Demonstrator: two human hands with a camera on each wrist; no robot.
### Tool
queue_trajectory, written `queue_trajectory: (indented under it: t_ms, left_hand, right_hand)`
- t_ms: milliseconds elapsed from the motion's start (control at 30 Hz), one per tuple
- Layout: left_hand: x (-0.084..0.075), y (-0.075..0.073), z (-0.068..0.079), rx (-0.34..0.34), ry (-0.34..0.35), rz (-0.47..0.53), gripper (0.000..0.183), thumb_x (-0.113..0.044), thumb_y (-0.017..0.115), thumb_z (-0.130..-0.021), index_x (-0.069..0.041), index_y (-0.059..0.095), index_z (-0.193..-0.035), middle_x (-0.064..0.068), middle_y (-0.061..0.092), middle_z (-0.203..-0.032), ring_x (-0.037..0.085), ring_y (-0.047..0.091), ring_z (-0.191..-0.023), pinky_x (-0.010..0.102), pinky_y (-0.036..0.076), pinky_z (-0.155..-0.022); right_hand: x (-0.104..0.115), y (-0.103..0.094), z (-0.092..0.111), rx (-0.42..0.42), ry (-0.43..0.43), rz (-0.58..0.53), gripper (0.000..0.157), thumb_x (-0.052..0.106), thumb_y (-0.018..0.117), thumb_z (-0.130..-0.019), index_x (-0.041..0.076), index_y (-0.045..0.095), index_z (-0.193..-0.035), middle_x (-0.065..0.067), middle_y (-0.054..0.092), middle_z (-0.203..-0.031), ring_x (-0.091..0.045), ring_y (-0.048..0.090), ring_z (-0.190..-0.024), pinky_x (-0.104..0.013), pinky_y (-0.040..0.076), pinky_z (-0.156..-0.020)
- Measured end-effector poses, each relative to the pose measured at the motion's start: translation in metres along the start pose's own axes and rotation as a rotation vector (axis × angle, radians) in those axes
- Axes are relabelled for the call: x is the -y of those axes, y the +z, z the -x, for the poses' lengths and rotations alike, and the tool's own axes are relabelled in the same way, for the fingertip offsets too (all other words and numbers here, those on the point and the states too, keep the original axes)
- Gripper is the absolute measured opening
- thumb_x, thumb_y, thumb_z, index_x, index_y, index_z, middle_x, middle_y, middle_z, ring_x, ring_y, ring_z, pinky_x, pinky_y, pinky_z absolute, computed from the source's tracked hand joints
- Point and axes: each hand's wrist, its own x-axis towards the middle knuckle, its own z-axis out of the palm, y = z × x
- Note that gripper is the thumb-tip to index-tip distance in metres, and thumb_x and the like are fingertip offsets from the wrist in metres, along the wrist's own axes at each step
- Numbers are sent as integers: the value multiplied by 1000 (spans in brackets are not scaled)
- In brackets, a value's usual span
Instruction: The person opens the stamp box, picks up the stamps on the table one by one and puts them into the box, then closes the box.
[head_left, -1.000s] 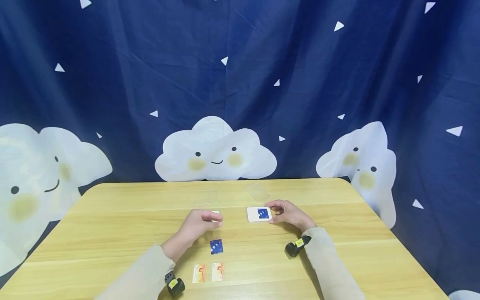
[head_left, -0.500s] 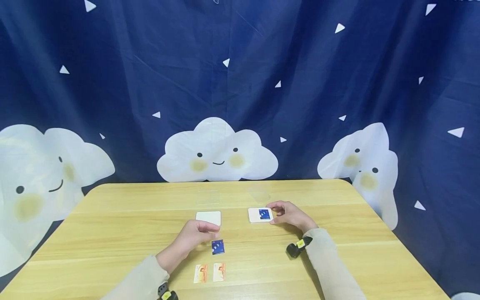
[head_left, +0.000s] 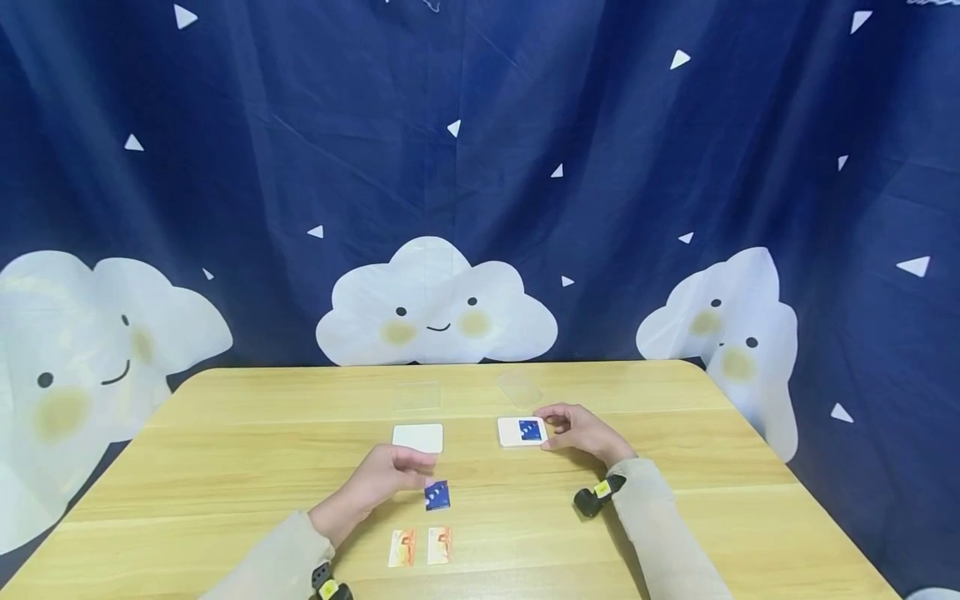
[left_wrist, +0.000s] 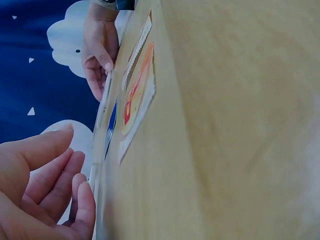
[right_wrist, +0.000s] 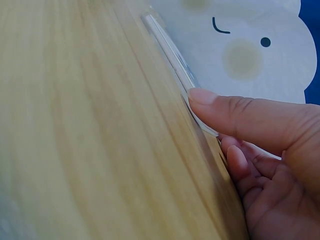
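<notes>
My right hand [head_left: 581,432] holds the right edge of a white rounded plate [head_left: 509,432], thumb on the near corner and fingers on the far one. On that plate lies a small blue picture card [head_left: 530,430]. In the right wrist view, my thumb [right_wrist: 235,117] lies against the plate's edge. My left hand [head_left: 384,481] hovers beside another blue picture card [head_left: 437,496] on the table; in the left wrist view its thumb and fingers are apart, with nothing seen between them. A second white plate [head_left: 417,437] lies just beyond the left hand.
Two orange picture cards [head_left: 402,547] lie side by side on the wooden table [head_left: 660,517], nearest to me. Two thin transparent sheets [head_left: 417,396] lie behind the white plates. A blue curtain [head_left: 480,150] with cloud prints hangs behind the table.
My left hand has drawn back from the left white plate towards me, uncovering it, and is now by the loose blue card. The right hand stays at its plate.
</notes>
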Motion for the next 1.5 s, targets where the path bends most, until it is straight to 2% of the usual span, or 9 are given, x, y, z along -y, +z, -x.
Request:
queue_trajectory:
  t_ms: [400, 600, 700, 800, 1033, 1267, 1500]
  left_hand:
    - [0, 5, -2, -26, 29, -162, 29, 4, 78, -64, -2, 72, -92, 4, 68, -89, 16, 52, -77, 30, 45, -69]
    - [-2, 5, 0, -12, 33, -237, 29, 1, 80, -64, -6, 73, -91, 3, 70, -88, 15, 52, -77, 29, 44, -70]
    - [-2, 5, 1, -12, 30, -265, 29, 1, 81, -64, -7, 73, -90, 2, 71, -89, 15, 54, -78, 29, 46, -71]
    - [-1, 4, 0, -6, 34, -273, 29, 1, 80, -63, -7, 74, -90, 2, 71, -89, 14, 55, -78, 30, 47, -72]
    - [2, 4, 0, -14, 51, -288, 27, 1, 80, -63, -8, 74, -87, 0, 68, -84, 13, 54, -76, 29, 46, -69]
    - [2, 4, 1, -9, 57, -292, 26, -1, 81, -63, -8, 74, -86, -1, 64, -81, 13, 53, -75, 27, 45, -68]
    - [4, 4, 1, 0, 65, -303, 29, -3, 83, -61, -9, 73, -88, -1, 63, -86, 14, 53, -77, 29, 46, -70]
  right_hand:
    - [4, -1, 1, -7, 0, 9, 52, 5, 78, -73, 0, 59, -122, -14, 60, -118, -25, 51, -107, -36, 42, -91]
    - [1, -1, 0, -3, -2, 5, 51, 2, 77, -74, -3, 58, -121, -16, 60, -117, -26, 51, -107, -35, 42, -90]
    - [12, -1, 5, 10, -10, 5, 50, -1, 75, -74, -6, 57, -121, -20, 59, -117, -29, 50, -107, -37, 42, -90]
    - [25, 0, 11, 19, -10, 4, 49, -2, 73, -75, -8, 56, -121, -23, 58, -117, -32, 50, -108, -39, 42, -91]
    - [-1, 0, -1, 3, -3, 13, 52, 4, 78, -73, 0, 59, -121, -13, 60, -117, -24, 51, -106, -33, 42, -89]
    - [-3, 0, 0, 4, 0, -6, 52, 7, 79, -72, 1, 60, -121, -14, 60, -117, -24, 51, -106, -33, 41, -90]
    - [-1, -2, 3, 12, -64, 0, 50, 14, 80, -72, 4, 62, -118, -7, 62, -110, -19, 52, -99, -30, 42, -85]
